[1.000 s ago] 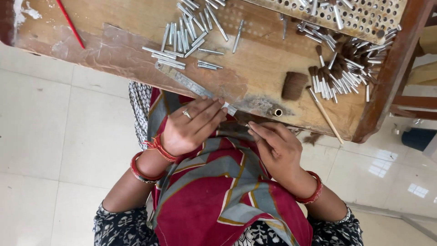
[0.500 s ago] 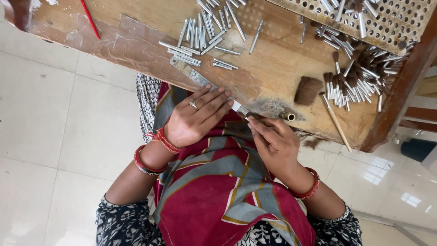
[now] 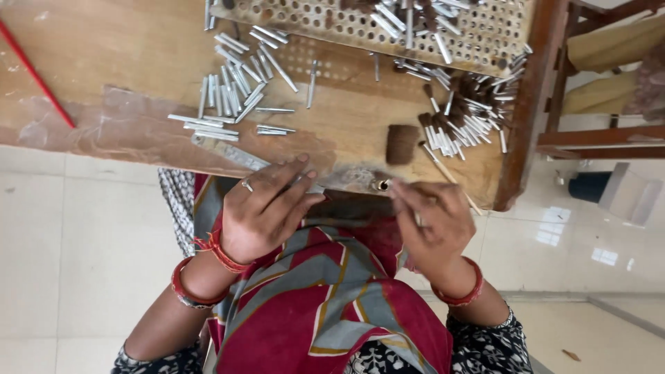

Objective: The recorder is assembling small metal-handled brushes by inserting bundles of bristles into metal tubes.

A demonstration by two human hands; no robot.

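Resting left hand [image 3: 267, 215] flat, fingers spread, on flat metal strip [image 3: 235, 154] at near edge of wooden tabletop [image 3: 104, 62]. Right hand [image 3: 433, 218] just right of it, fingertips pressed together by small metal ring [image 3: 381, 185] at tabletop edge; what it pinches, can't tell, kinda blurry. Loose silver tubes [image 3: 232, 90] piled far left, brush-tipped tubes [image 3: 460, 121] far right, perforated board [image 3: 388, 28] beyond. Red stick [image 3: 34, 73] lying far left.
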